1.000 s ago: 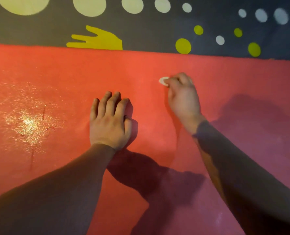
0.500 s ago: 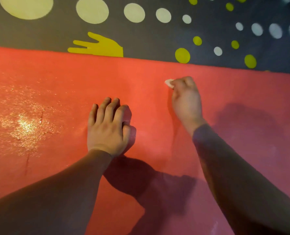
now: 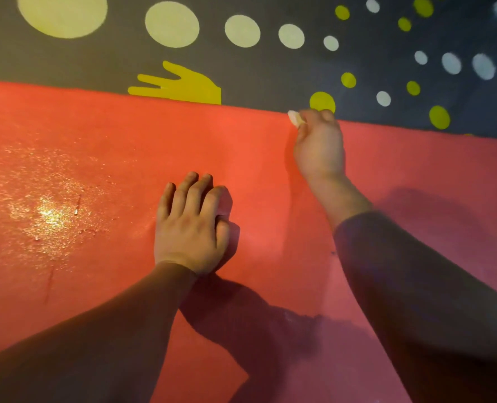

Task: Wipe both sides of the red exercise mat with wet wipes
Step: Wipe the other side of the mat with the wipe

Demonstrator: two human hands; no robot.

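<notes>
Red mat (image 3: 256,146) on dotted grey floor (image 3: 270,71), left hand (image 3: 192,228) flat, right hand (image 3: 320,149) fingers (image 3: 318,116) pinching wipe (image 3: 294,118)

Both arms wear long sleeves, and both hands are bare. The left sleeve (image 3: 110,330) is plain, smooth and close-fitting, a dull brown in the warm light. It reaches to the wrist, where its thin hem shows as a faint line just behind the left hand (image 3: 190,228). The right sleeve (image 3: 416,301) looks darker, a greyish, purple-tinged black where shadow falls on it, and is equally plain. Its edge sits partway along the forearm, so the wrist and lower forearm behind the right hand (image 3: 318,146) are uncovered. Seams and fabric texture are too dim to make out.
</notes>
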